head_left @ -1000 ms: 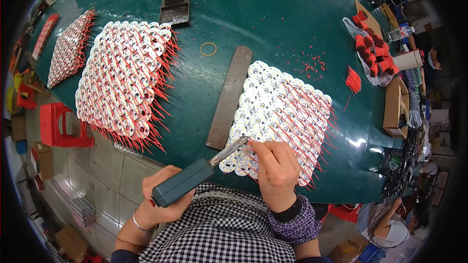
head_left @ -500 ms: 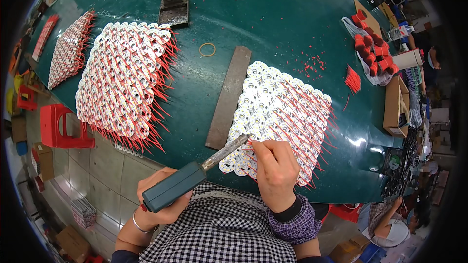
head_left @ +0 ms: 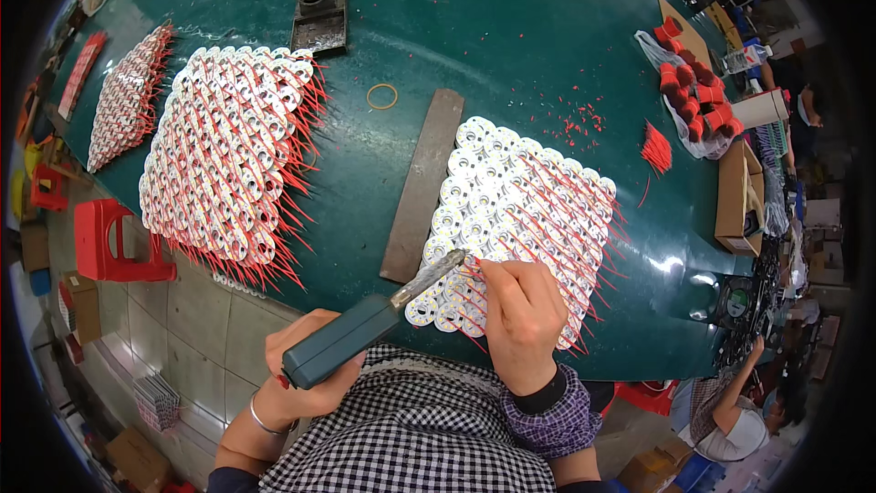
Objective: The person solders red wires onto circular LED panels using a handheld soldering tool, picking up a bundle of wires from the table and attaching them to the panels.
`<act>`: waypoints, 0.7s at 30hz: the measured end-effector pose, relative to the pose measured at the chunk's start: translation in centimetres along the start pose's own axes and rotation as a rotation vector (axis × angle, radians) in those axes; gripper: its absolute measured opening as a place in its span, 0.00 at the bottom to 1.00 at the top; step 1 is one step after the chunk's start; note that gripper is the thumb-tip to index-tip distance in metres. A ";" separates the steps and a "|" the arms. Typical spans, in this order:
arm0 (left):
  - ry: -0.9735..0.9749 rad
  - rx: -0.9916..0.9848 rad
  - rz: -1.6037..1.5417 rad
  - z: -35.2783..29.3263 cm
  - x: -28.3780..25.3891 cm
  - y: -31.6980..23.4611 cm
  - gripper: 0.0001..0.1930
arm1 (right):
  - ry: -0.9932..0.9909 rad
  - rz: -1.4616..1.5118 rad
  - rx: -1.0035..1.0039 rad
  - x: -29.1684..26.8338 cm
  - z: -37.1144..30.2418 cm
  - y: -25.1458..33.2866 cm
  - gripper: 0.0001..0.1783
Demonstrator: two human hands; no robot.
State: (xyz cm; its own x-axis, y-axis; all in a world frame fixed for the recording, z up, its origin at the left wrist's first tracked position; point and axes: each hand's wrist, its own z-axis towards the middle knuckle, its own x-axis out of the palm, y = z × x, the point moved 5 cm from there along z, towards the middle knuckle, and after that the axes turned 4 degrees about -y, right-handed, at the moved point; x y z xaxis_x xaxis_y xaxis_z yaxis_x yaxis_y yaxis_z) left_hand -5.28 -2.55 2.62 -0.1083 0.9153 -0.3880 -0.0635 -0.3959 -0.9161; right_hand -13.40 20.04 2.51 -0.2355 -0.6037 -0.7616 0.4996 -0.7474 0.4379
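Note:
My left hand is wrapped round the dark green handle of a soldering iron. Its thick grey tip rests at or just over a white round circuit board in the left part of a panel of such boards. Close by the tip, my right hand is closed in a pinch on a thin red wire, whose end meets a board. Red wires lie slanting across the panel's right part, while boards on its left side are bare. My right fingers hide some of the lower boards.
A flat brown bar lies along the panel's left side. Further left sit wired panels. Beyond are a dark metal stand and a rubber band. Loose red wires, red spools and another person are at right.
The soldering iron's handle has shifted slightly right and up, its tip staying near the same board. My right hand keeps its pinch. The other person's arm at right has risen.

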 end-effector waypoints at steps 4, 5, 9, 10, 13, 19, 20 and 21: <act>-0.010 -0.021 -0.019 0.1 0.3 0.2 0.11 | 0.006 0.012 0.006 0.1 0.0 0.0 0.14; 0.005 -0.014 -0.014 0.3 0.4 0.1 0.11 | 0.007 0.007 0.009 0.0 0.0 0.0 0.14; 0.019 0.016 -0.002 0.3 0.6 0.2 0.10 | 0.012 0.007 0.011 0.1 0.0 0.0 0.14; 0.019 0.016 -0.002 0.4 0.6 0.2 0.10 | 0.012 0.007 0.011 0.1 0.0 0.0 0.14; 0.021 0.000 0.006 0.5 0.6 0.1 0.10 | 0.010 0.008 0.008 0.2 -0.1 0.0 0.14; 0.018 0.012 0.025 0.4 0.6 0.1 0.09 | 0.016 0.002 0.051 -0.1 0.3 0.3 0.14; 0.017 0.003 0.017 0.4 0.6 0.2 0.09 | 0.018 -0.002 0.054 -0.1 0.2 0.3 0.14; 0.015 -0.009 0.010 0.3 0.6 0.2 0.09 | 0.021 -0.004 0.057 0.0 0.2 0.3 0.14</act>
State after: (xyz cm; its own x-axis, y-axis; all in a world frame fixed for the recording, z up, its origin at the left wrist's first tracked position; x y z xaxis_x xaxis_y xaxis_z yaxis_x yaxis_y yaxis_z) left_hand -5.67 -2.11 2.20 -0.0943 0.9123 -0.3986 -0.0540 -0.4045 -0.9130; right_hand -13.42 19.80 2.71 -0.2196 -0.5953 -0.7729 0.4504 -0.7646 0.4610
